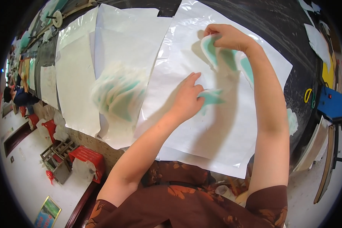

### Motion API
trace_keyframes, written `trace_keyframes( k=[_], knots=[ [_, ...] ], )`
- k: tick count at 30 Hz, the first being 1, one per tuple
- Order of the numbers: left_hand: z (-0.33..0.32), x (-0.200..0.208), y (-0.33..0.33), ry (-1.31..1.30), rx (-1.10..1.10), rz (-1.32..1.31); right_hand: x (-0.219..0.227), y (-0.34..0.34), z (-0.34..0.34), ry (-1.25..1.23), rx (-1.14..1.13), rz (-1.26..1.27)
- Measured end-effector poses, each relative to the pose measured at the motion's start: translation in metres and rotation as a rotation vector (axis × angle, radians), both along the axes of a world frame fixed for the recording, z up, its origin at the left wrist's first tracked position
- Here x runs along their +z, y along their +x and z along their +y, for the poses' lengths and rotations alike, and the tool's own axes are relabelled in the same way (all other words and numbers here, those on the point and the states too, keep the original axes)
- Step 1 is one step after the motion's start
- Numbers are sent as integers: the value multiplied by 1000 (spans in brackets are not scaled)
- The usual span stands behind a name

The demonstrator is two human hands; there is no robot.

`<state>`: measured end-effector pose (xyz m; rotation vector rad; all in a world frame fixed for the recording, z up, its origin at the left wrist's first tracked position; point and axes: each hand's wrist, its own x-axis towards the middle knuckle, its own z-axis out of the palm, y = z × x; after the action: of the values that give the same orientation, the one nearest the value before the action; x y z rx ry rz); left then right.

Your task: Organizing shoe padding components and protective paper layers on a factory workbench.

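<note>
Dark table [287, 32] under the white sheet [171, 133]. Pale floor [30, 159] and red crate [88, 155] left of the sheet. Green-and-white soft pile [119, 95] just beside its left edge; yellow-handled scissors [307, 96] and blue box [332, 102] to its right. Right hand [230, 37] above the sheet's far part, thumb and fingers pinching a green-and-white piece [209, 48]. Left hand [188, 98] over its middle, two fingers extended, thumb beside a green patch [214, 97]; contact cannot be told.
</note>
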<state>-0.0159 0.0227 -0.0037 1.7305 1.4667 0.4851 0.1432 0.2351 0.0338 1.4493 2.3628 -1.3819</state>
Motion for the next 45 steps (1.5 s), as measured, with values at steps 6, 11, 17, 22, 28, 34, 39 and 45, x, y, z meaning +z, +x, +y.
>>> trace_keyframes(
  k=[6,11,17,22,28,34,39,45],
  knots=[
    [-1,3,-1,-18,-42,67,28,75,11,-8,-209,488],
    [8,10,-3,-96,-19,-31,70,135,-14,-169,-380,769],
    [20,27,-18,-531,297,-379,87,82,-85,-456,-9,656],
    [10,51,-15,-863,363,-753,39,44,-118,-456,-58,381],
    [4,61,-19,-1043,557,-1015,22,26,-143,-371,-182,292],
    [-3,56,-20,-849,479,-761,31,52,-159,-509,-406,403],
    [-5,55,-22,-840,531,-780,23,53,-189,-571,-478,478],
    [-10,53,-18,-746,542,-717,2,47,-212,-493,-552,468]
  ],
)
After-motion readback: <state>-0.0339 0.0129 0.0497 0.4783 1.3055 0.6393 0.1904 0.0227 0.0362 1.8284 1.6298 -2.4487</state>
